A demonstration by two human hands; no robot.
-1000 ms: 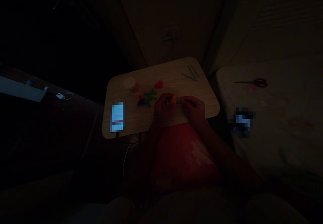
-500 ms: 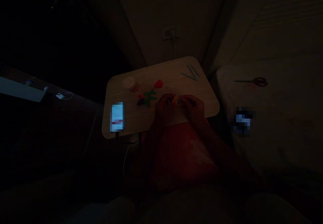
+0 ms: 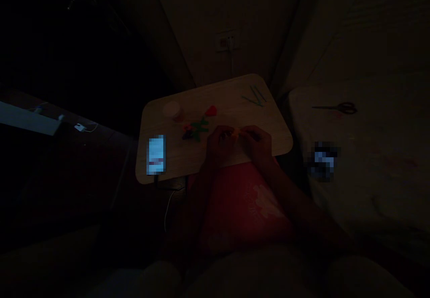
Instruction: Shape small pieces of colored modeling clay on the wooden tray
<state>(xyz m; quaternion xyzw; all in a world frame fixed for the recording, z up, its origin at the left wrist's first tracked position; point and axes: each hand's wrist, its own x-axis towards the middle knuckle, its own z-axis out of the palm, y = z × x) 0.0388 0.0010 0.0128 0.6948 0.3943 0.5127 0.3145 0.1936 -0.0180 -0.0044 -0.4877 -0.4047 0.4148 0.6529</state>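
Note:
Over the near part of the small table, my left hand point(image 3: 218, 144) and my right hand point(image 3: 257, 142) meet, fingers closed around a small yellow-orange piece point(image 3: 236, 132). Dim light and my fingers hide most of it, so its material cannot be made out. Left of my hands lie green strips point(image 3: 200, 127) crossing one another, beside a small dark purple piece point(image 3: 187, 135) and a pinkish-red piece point(image 3: 187, 127). A bright red rounded piece point(image 3: 211, 110) rests just beyond them. Thin green sticks point(image 3: 254, 97) lie at the table's far right.
The wooden-topped table point(image 3: 231, 92) also bears a pale-lidded tub point(image 3: 172, 110) and a lit phone point(image 3: 156, 154) at its left edge. Scissors point(image 3: 339, 108) lie on a pale surface point(image 3: 369, 132) to the right. A wall socket point(image 3: 226, 41) with a plugged-in cable is behind.
My hands stay in nearly the same place. Their fingers have shifted slightly around the yellow-orange piece, and the bit of green between them no longer shows.

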